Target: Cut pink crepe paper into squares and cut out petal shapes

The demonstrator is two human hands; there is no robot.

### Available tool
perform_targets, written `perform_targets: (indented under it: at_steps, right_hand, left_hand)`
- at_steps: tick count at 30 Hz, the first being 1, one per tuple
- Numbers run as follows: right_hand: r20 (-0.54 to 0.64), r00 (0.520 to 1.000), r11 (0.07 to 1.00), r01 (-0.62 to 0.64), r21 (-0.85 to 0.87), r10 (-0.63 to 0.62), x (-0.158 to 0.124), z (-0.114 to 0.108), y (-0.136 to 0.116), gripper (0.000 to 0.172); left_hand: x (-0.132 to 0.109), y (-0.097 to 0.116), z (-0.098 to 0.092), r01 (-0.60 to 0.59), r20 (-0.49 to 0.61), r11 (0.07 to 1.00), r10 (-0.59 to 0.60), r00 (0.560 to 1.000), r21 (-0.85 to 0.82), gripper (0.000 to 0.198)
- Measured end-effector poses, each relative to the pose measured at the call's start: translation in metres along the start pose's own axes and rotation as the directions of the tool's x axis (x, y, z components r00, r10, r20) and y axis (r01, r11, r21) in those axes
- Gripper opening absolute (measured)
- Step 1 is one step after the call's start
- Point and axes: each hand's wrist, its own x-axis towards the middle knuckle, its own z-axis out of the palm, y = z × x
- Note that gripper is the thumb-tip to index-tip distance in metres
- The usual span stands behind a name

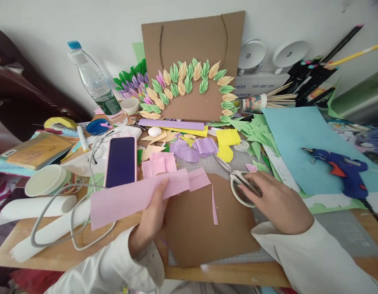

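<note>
My left hand (156, 204) pinches a long pink paper strip (121, 198) between thumb and fingers, left of centre. A shorter pink piece (199, 179) pokes out past its right end; whether the two are joined I cannot tell. My right hand (277, 200) is closed on the white-handled scissors (241, 192), whose blades point up and left, close to the table. Between my hands lies a brown cardboard sheet (207, 237) with a thin pink sliver (214, 208) on it. Just behind the strip sit folded pink paper pieces (160, 162).
A cardboard panel (195, 45) with pleated paper leaves leans on the wall. A blue glue gun (342, 167) rests on blue paper (299, 134) at right. A phone (121, 161), a looping cable (42, 228), white rolls (54, 226) and a water bottle (94, 81) stand left.
</note>
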Motion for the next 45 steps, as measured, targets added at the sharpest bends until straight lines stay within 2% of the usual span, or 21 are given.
perform_targets:
  at_steps: [4, 6, 8, 11, 14, 16, 19, 23, 25, 27, 29, 31, 32, 34, 36, 38, 42, 45]
  right_hand:
    - [-0.086, 0.979, 0.982, 0.187, 0.030, -0.184, 0.017, -0.017, -0.021, 0.022]
    - [-0.057, 0.963, 0.948, 0.268, 0.169, -0.262, 0.032, -0.020, -0.039, 0.023]
    - [0.061, 0.944, 0.912, 0.294, 0.285, -0.323, 0.048, -0.012, -0.056, 0.023]
    - [0.112, 0.933, 0.905, 0.295, 0.306, -0.342, 0.069, 0.011, -0.070, 0.020]
    - [0.139, 0.940, 0.907, 0.252, 0.337, -0.313, 0.082, 0.033, -0.068, 0.017]
    - [0.152, 0.945, 0.902, 0.217, 0.373, -0.290, 0.085, 0.040, -0.064, 0.011]
    - [0.149, 0.953, 0.879, 0.174, 0.445, -0.264, 0.084, 0.039, -0.058, 0.010]
    - [0.101, 0.962, 0.799, 0.151, 0.583, -0.255, 0.074, 0.015, -0.052, 0.009]
    - [0.083, 0.959, 0.717, 0.142, 0.683, -0.270, 0.065, -0.001, -0.048, 0.011]
    - [0.100, 0.941, 0.439, 0.055, 0.897, -0.322, 0.055, -0.013, -0.044, 0.012]
    - [0.163, 0.891, 0.200, -0.083, 0.976, -0.425, 0.045, -0.018, -0.043, 0.018]
    - [0.194, 0.875, 0.088, -0.173, 0.981, -0.443, 0.037, -0.013, -0.048, 0.021]
    - [0.208, 0.890, 0.088, -0.189, 0.978, -0.407, 0.034, -0.009, -0.052, 0.020]
    - [0.233, 0.927, 0.179, -0.187, 0.966, -0.293, 0.030, 0.002, -0.060, 0.016]
    - [0.213, 0.951, 0.306, -0.139, 0.942, -0.222, 0.027, 0.012, -0.067, 0.014]
    - [0.147, 0.965, 0.402, -0.050, 0.914, -0.215, 0.025, 0.019, -0.069, 0.012]
    - [0.067, 0.965, 0.496, 0.070, 0.865, -0.253, 0.021, 0.021, -0.066, 0.007]
    - [0.067, 0.961, 0.524, 0.086, 0.848, -0.267, 0.021, 0.018, -0.064, 0.007]
  left_hand:
    - [0.000, 0.000, 0.002, 0.073, 0.029, 0.973, -0.068, 0.997, -0.220, 0.028]
    - [0.000, 0.001, 0.002, 0.095, 0.042, 0.965, -0.087, 0.995, -0.244, 0.028]
    - [0.000, 0.003, 0.002, 0.086, 0.023, 0.966, -0.083, 0.996, -0.243, 0.030]
    - [0.001, 0.008, 0.004, 0.031, -0.047, 0.974, -0.043, 0.998, -0.226, 0.029]
    - [0.002, 0.012, 0.005, -0.019, -0.115, 0.976, -0.006, 0.993, -0.215, 0.032]
    - [0.003, 0.013, 0.005, -0.009, -0.127, 0.977, -0.018, 0.992, -0.211, 0.033]
    - [0.003, 0.013, 0.003, 0.006, -0.098, 0.970, -0.031, 0.995, -0.244, 0.032]
    - [0.004, 0.014, 0.003, -0.034, -0.121, 0.970, 0.005, 0.993, -0.241, 0.030]
    - [0.004, 0.014, 0.003, -0.043, -0.126, 0.976, 0.016, 0.992, -0.213, 0.028]
    - [0.003, 0.013, 0.004, -0.030, -0.100, 0.976, 0.009, 0.995, -0.214, 0.025]
    - [0.001, 0.010, 0.004, 0.039, -0.074, 0.977, -0.055, 0.996, -0.212, 0.024]
    - [-0.002, 0.007, 0.004, 0.151, -0.039, 0.970, -0.161, 0.986, -0.188, 0.024]
    - [-0.005, 0.006, 0.004, 0.215, 0.005, 0.959, -0.218, 0.976, -0.185, 0.024]
    - [-0.010, 0.005, 0.005, 0.321, 0.180, 0.927, -0.288, 0.941, -0.196, 0.024]
    - [-0.013, 0.006, 0.006, 0.392, 0.387, 0.896, -0.292, 0.875, -0.210, 0.027]
    - [-0.015, 0.007, 0.006, 0.440, 0.515, 0.875, -0.287, 0.808, -0.203, 0.029]
    - [-0.013, 0.005, 0.005, 0.515, 0.581, 0.834, -0.323, 0.747, -0.198, 0.031]
    - [-0.012, 0.005, 0.002, 0.518, 0.597, 0.829, -0.310, 0.740, -0.211, 0.041]
